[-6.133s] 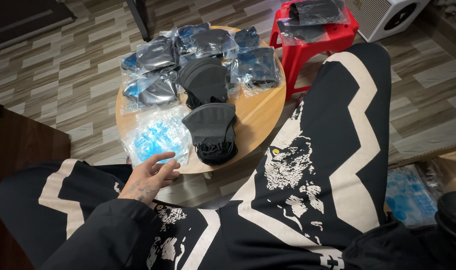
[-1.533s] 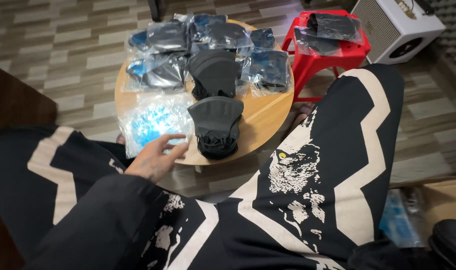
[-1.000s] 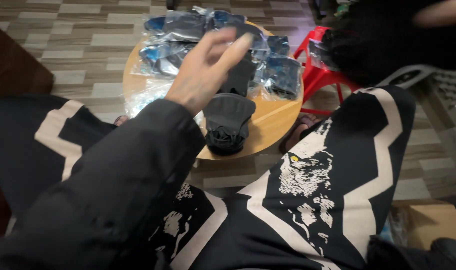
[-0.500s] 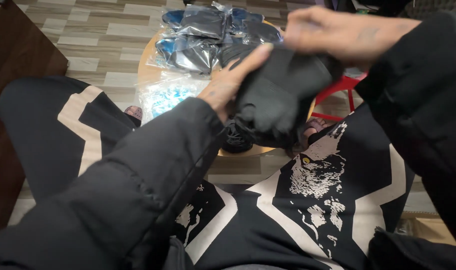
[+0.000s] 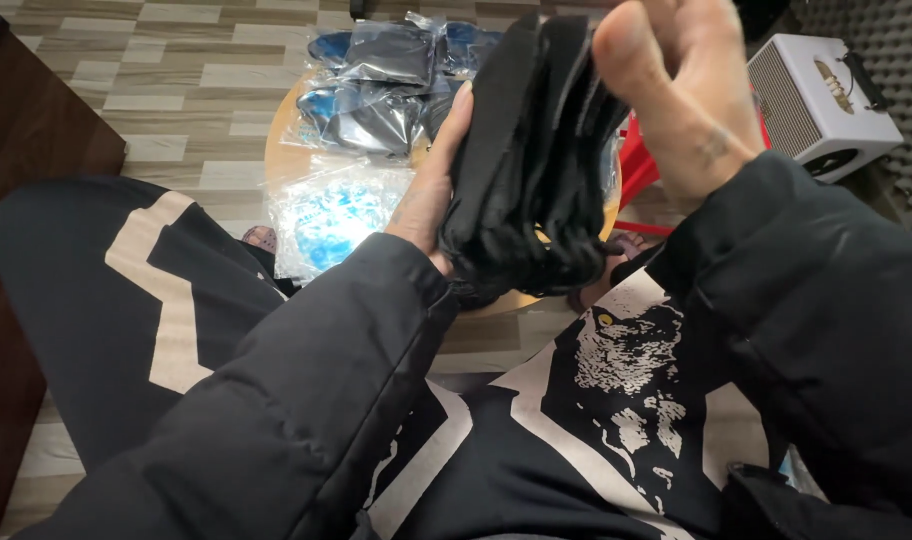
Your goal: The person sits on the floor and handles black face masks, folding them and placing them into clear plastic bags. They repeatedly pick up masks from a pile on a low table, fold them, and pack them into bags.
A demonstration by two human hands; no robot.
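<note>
From the head view, the left hand and right hand both clasp a stack of black fabric pieces, raised above the round wooden table, where clear plastic packets lie.

Right hand: fingertips cut off by top edge. Black fabric stack hides most of round table, its right edge and middle. Left hand palm hidden behind stack. Bagged items at table's far edge too blurred to identify.
</note>
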